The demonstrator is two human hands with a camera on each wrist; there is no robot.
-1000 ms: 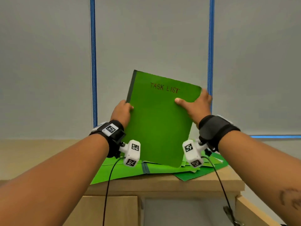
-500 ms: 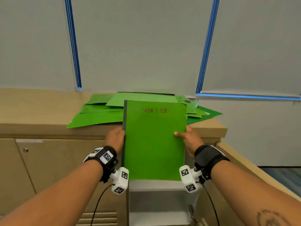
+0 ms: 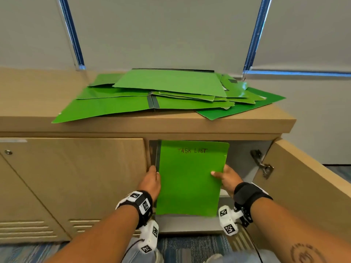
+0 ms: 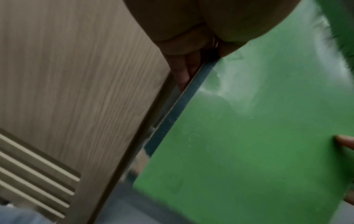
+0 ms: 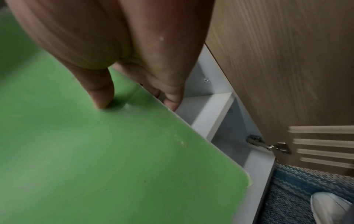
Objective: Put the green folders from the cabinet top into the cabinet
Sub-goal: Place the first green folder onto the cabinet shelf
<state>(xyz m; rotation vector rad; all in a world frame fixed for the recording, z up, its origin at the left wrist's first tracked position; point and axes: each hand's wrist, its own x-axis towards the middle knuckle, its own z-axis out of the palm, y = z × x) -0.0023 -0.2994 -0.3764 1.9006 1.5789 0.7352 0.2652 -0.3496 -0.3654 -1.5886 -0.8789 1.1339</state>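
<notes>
So the "TASK LIST" folder [image 3: 190, 177] is pinched on both sides: the right hand [image 3: 227, 180] has its thumb flat on the green cover with the fingers [image 5: 172, 97] curled round the open edge, and the left hand [image 3: 151, 182] is wrapped round the dark spine edge, fingers mostly hidden behind it. The folder is held upright, right in the mouth of the open cabinet [image 3: 245, 160], just under the worktop [image 3: 171, 126] and above the white shelf [image 5: 208, 112].

Step in hand looks like the insertion itself. Next, the folder probably needs to be pushed further back and set down on the shelf, then let go. The open door [image 3: 303, 183] is close to the right wrist, so some care is called for there. A loose pile of green folders [image 3: 161, 92] is left on top, so plenty is still to be done.
</notes>
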